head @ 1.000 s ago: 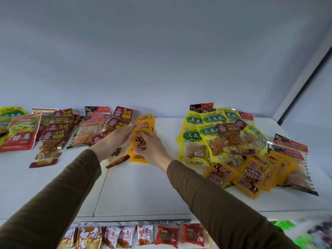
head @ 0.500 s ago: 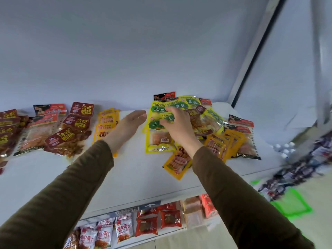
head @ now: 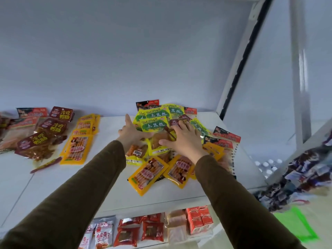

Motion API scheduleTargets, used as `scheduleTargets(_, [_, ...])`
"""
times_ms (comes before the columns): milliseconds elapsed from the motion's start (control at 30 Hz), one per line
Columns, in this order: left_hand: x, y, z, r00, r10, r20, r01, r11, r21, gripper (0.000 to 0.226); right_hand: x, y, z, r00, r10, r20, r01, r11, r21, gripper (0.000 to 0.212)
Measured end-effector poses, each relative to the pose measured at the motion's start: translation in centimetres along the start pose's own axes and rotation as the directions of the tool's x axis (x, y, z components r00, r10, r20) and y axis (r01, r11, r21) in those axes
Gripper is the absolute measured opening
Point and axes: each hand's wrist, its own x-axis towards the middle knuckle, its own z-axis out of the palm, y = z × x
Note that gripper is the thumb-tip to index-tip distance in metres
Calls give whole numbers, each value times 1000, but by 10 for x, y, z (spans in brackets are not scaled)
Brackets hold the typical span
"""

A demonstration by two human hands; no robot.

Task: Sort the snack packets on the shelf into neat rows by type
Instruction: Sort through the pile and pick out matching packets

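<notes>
Item: both hands, moved within the last second from the orange sausage packets (head: 79, 141) at mid-shelf to the mixed pile (head: 172, 141) on the right side of the shelf (head: 107, 186). Meaning for the task, as a judgement: the orange row on the left is set down and left alone, and sorting of the unsorted heap begins, most likely with the yellow-green packets. Left hand (head: 132, 133): fingers straight and spread, forefinger pointing toward the back wall, palm lying flat at the left edge of the pile, touching the yellow-green packets (head: 154, 123); whether the thumb slips under one cannot be told. Right hand (head: 181, 139): fingers spread and laid flat on top of the pile, thumb stretched left across a clear packet window; pressing, not pinching, as far as shows. Pile contents: yellow-green packets on top, dark red packet (head: 179, 121) among them, loose orange packets (head: 149, 173) at the front edge, red-and-black header packets (head: 226, 135) on the right. Already grouped at left: dark red packets (head: 48, 130), overlapping, near the orange row. Lower shelf (head: 143, 229): further packets, untouched.
</notes>
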Motion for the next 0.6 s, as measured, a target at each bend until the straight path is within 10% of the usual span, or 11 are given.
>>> scheduleTargets(367, [1,15,17,996,-75,-41,75,997,6,135,0,25,1,999,-36,-12,38,977,208,85])
scheduleTargets(600, [-38,51,47,927,352,-127,-295,897,329,85,-30,74,-29,969,153,-193,-107,968,226,64])
